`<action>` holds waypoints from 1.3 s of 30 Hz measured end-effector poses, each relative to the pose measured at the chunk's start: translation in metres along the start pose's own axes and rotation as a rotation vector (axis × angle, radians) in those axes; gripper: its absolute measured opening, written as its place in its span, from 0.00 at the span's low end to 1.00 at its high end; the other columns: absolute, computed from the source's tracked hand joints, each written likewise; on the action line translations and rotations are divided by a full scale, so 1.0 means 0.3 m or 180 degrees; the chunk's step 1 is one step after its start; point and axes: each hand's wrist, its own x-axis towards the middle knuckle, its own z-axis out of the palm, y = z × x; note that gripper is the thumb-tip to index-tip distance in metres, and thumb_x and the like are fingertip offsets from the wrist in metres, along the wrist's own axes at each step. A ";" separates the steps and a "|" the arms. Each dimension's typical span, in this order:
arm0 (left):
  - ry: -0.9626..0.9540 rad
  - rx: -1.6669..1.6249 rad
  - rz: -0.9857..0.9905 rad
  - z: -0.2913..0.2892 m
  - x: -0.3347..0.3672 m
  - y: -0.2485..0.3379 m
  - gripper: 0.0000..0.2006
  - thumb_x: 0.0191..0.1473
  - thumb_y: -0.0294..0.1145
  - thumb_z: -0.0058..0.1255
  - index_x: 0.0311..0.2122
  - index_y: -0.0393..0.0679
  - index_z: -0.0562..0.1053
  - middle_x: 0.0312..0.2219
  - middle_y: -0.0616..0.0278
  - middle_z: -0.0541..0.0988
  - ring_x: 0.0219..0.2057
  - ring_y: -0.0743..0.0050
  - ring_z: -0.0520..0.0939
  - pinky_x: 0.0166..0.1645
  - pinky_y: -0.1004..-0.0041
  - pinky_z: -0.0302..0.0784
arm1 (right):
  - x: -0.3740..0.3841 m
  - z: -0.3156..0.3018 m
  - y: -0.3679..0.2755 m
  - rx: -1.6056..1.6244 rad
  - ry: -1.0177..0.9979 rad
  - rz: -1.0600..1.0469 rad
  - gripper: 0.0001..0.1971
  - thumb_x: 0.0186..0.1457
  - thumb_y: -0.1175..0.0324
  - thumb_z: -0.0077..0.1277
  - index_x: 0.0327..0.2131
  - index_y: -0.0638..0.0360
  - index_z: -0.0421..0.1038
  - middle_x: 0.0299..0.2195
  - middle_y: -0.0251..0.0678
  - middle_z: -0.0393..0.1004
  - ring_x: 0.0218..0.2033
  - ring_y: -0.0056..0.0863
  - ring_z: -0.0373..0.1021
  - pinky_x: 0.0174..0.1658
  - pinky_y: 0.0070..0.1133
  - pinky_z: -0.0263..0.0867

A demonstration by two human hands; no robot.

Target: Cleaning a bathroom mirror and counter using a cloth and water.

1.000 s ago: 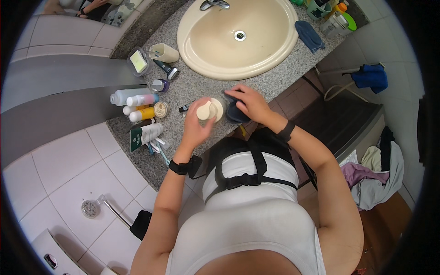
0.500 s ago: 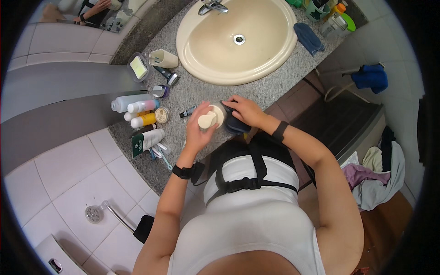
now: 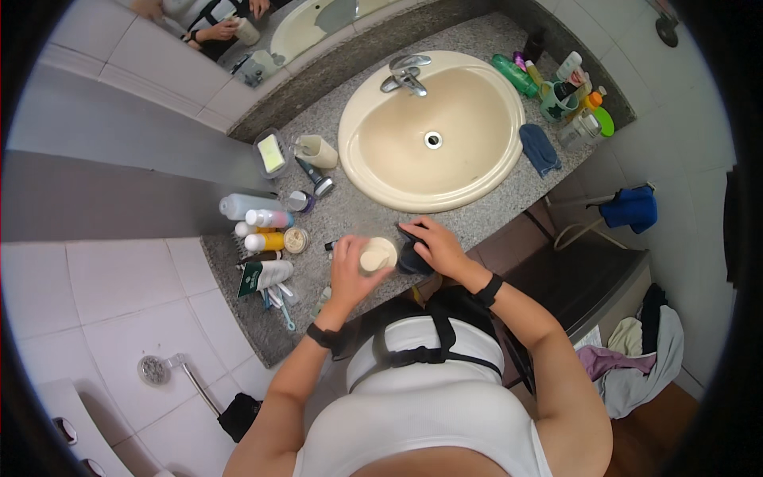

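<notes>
My left hand [image 3: 353, 270] is closed round a cream pump bottle [image 3: 378, 257], seen from above with its pump head uppermost. Just to its right, my right hand [image 3: 436, 251] grips a dark blue-grey cloth [image 3: 413, 261] against the bottle's side. Both hands are near the counter's front edge, in front of my waist. The bottle's lower part is hidden by the cloth and my fingers. In the mirror [image 3: 238, 48], a reflection shows the hands and the pale bottle.
A cream basin [image 3: 429, 179] with a chrome tap [image 3: 407, 75] is set in the grey granite counter [image 3: 350, 219]. Several bottles and tubes [image 3: 262, 219] stand at the left, near a soap dish [image 3: 271, 153] and cup [image 3: 318, 151]. Another blue-grey cloth [image 3: 540, 149] lies right of the basin.
The view has shifted, so the basin and counter sit lower in the picture and more mirror shows. Both hands stay on the bottle and cloth; the pump head's apparent angle has changed.
</notes>
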 end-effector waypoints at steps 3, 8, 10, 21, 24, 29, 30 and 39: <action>0.0170 0.0014 0.0018 0.005 -0.009 0.005 0.27 0.41 0.35 0.71 0.48 0.39 0.74 0.40 0.51 0.75 0.44 0.46 0.75 0.50 0.57 0.71 | 0.042 -0.026 -0.069 -0.0085 -0.0212 -0.0353 0.26 0.49 0.77 0.54 0.55 0.52 0.73 0.49 0.39 0.72 0.50 0.43 0.70 0.52 0.31 0.68; 0.0408 -0.0317 0.0203 -0.021 -0.002 -0.032 0.24 0.41 0.29 0.70 0.46 0.38 0.76 0.41 0.52 0.78 0.43 0.48 0.78 0.49 0.60 0.74 | 0.076 0.064 -0.023 0.0302 -0.0481 -0.0522 0.30 0.50 0.78 0.53 0.59 0.49 0.69 0.53 0.42 0.70 0.53 0.46 0.69 0.53 0.33 0.68; 0.0290 -0.0377 0.0039 -0.030 -0.011 -0.030 0.25 0.41 0.25 0.68 0.48 0.38 0.76 0.44 0.50 0.80 0.47 0.48 0.80 0.53 0.61 0.75 | 0.085 0.112 0.055 0.0309 -0.0478 -0.0504 0.31 0.51 0.78 0.52 0.60 0.48 0.67 0.54 0.42 0.69 0.53 0.48 0.68 0.53 0.34 0.68; 0.0321 -0.0496 -0.0340 0.009 -0.061 -0.011 0.28 0.40 0.30 0.71 0.50 0.41 0.76 0.46 0.52 0.76 0.52 0.48 0.77 0.56 0.58 0.73 | 0.083 0.060 -0.040 -0.0059 -0.0504 -0.0537 0.26 0.49 0.76 0.53 0.55 0.54 0.71 0.48 0.41 0.73 0.48 0.47 0.71 0.49 0.35 0.69; 0.0171 -0.0548 -0.0398 0.020 -0.063 -0.039 0.29 0.40 0.33 0.73 0.51 0.42 0.76 0.45 0.53 0.76 0.52 0.49 0.76 0.56 0.58 0.72 | 0.045 0.132 0.082 0.0140 -0.0517 -0.0366 0.28 0.49 0.78 0.52 0.57 0.53 0.70 0.50 0.40 0.73 0.48 0.47 0.70 0.50 0.35 0.68; 0.0024 -0.0567 0.0017 0.000 -0.058 -0.067 0.31 0.39 0.33 0.73 0.51 0.41 0.76 0.46 0.53 0.76 0.51 0.49 0.77 0.56 0.58 0.72 | 0.051 0.147 0.176 -0.0399 -0.1331 0.0100 0.28 0.50 0.78 0.52 0.57 0.52 0.70 0.51 0.41 0.72 0.50 0.47 0.70 0.52 0.33 0.68; 0.0155 -0.0463 -0.0024 -0.011 -0.048 -0.023 0.31 0.40 0.33 0.73 0.52 0.40 0.75 0.47 0.52 0.75 0.50 0.48 0.77 0.56 0.58 0.73 | 0.057 0.126 0.146 -0.0274 -0.0982 0.0032 0.28 0.50 0.78 0.52 0.57 0.52 0.71 0.51 0.41 0.72 0.50 0.47 0.70 0.52 0.33 0.68; -0.0002 -0.0519 -0.0111 -0.024 -0.055 -0.056 0.29 0.46 0.29 0.66 0.55 0.37 0.71 0.50 0.47 0.74 0.51 0.47 0.77 0.57 0.57 0.72 | 0.044 0.148 0.025 0.0292 -0.0366 -0.0338 0.27 0.50 0.79 0.51 0.56 0.54 0.71 0.52 0.41 0.72 0.50 0.49 0.70 0.53 0.36 0.68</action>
